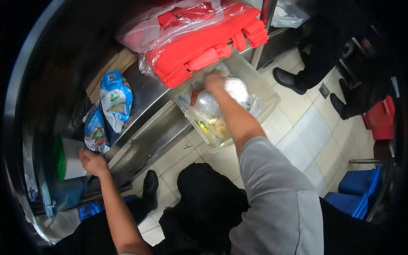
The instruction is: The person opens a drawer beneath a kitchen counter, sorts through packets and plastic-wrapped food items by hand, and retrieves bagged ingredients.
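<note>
My right hand (214,82) reaches down into a pulled-out plastic drawer (268,98); its fingers are hidden among the contents. Around it lie clear plastic bags (207,103), a shiny silver-white round item (236,90) and a bag with yellowish contents (216,128). At the left, my left hand (93,162) rests by the metal shelf edge with its fingers curled. Just above that hand is a blue printed pouch (96,131), and a second blue and white pouch (115,100) lies beyond it. Whether the left hand grips anything is not visible.
A stack of red folded bags (204,46) in clear plastic sits on the metal shelf above the drawer. A white tub with a green lid (71,158) stands at left. Another person's dark shoes (289,80) are at upper right. Blue bins (355,191) and a red container (379,119) stand right.
</note>
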A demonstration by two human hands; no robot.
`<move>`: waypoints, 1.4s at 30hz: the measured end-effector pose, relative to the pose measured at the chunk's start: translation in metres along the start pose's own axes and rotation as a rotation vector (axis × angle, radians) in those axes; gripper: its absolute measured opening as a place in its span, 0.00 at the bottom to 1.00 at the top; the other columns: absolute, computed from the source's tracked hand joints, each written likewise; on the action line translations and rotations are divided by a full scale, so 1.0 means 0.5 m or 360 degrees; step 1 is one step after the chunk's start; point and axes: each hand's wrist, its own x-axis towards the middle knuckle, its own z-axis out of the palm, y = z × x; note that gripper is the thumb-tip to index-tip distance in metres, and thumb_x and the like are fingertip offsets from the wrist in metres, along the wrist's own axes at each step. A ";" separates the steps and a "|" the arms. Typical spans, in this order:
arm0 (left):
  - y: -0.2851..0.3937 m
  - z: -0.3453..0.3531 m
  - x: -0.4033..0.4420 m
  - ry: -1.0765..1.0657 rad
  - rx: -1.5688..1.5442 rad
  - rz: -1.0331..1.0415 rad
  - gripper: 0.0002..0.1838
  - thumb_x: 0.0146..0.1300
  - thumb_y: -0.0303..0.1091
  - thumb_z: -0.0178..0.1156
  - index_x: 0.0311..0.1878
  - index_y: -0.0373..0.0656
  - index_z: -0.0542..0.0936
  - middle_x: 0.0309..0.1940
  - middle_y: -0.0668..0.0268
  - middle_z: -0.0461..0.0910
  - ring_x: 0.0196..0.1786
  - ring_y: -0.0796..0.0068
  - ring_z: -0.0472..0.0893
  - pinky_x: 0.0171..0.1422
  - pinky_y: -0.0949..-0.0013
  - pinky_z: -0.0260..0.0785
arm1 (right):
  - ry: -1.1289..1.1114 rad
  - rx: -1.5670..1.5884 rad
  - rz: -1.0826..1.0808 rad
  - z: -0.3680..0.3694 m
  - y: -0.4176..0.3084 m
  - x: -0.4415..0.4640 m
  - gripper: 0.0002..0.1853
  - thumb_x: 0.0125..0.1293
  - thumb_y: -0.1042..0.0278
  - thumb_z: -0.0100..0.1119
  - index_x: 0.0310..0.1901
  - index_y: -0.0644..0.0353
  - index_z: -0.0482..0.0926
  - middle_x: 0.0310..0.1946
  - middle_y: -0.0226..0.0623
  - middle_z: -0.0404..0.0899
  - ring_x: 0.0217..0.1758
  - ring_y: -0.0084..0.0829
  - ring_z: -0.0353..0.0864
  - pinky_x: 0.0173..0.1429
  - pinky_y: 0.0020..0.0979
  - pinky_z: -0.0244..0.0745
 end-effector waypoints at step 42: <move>0.006 0.000 0.001 -0.0042 0.0051 -0.0253 0.24 0.67 0.51 0.42 0.45 0.41 0.79 0.40 0.49 0.80 0.44 0.43 0.77 0.46 0.53 0.67 | -0.0494 0.0312 -0.0394 -0.435 0.172 -0.139 0.32 0.43 0.61 0.73 0.49 0.66 0.72 0.51 0.55 0.74 0.54 0.49 0.76 0.55 0.41 0.74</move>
